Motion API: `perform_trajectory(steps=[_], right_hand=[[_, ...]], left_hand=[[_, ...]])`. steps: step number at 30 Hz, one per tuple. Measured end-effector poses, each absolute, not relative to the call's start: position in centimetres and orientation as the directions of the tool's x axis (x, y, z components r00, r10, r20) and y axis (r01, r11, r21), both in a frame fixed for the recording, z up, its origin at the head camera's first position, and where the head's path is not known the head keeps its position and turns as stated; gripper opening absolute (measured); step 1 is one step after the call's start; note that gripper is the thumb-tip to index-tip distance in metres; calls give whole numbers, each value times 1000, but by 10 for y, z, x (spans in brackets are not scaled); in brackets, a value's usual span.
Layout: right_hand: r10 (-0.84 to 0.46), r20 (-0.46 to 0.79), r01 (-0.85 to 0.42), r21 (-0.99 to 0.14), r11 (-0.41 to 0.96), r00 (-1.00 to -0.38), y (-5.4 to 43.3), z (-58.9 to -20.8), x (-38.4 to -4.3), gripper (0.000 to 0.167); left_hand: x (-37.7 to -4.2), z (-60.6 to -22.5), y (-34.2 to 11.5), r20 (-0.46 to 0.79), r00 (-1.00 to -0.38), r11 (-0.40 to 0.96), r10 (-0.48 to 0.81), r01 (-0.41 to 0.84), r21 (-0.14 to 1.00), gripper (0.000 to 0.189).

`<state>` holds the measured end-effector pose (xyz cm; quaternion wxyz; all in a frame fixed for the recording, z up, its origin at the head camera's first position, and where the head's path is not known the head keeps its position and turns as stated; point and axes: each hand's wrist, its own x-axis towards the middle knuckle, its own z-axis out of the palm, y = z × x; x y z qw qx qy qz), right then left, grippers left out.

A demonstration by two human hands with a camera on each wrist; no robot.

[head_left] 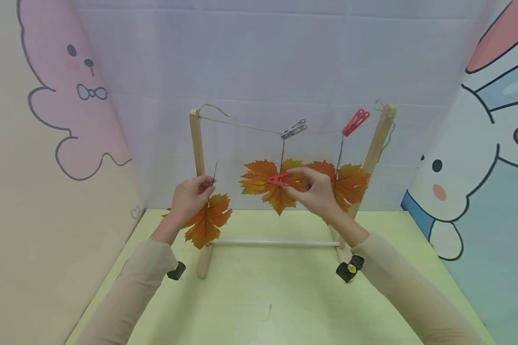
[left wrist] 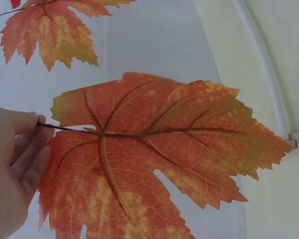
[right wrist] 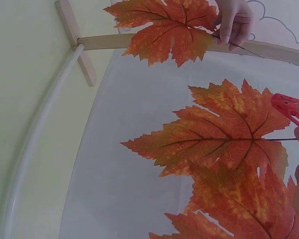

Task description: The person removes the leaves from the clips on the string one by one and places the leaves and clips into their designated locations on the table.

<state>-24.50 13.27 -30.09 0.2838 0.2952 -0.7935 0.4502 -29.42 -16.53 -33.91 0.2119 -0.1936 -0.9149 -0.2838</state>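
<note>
My left hand (head_left: 193,197) pinches the thin dark stem of an orange maple leaf (left wrist: 149,134), which hangs below the fingers beside the left post. In my right hand (head_left: 312,189) is a red clothespin (head_left: 278,179), gripped between thumb and fingers in front of the middle leaf (head_left: 279,202). That leaf hangs by its stem from a grey clothespin (head_left: 294,129) on the string (head_left: 241,125). Further right, another red clothespin (head_left: 356,122) holds a third leaf (head_left: 351,184), partly hidden behind my right hand.
The string runs between two wooden posts (head_left: 196,141), joined low down by a white rod (head_left: 276,243). The stand is on a pale green table (head_left: 259,297). Cartoon-printed panels (head_left: 457,182) flank it, with a white cloth (head_left: 259,62) behind.
</note>
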Motion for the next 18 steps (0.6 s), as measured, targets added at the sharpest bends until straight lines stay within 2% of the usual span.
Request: perform_trajectory(steps=[7, 18], right_hand=[[-222, 737, -738, -505, 448, -639, 147, -309, -240, 26], [-204, 709, -704, -535, 467, -675, 170, -325, -231, 26]], left_hand=[[-292, -345, -171, 460, -844, 772, 274, 479, 419, 15], [-289, -354, -177, 421, -851, 772, 314, 487, 408, 15]])
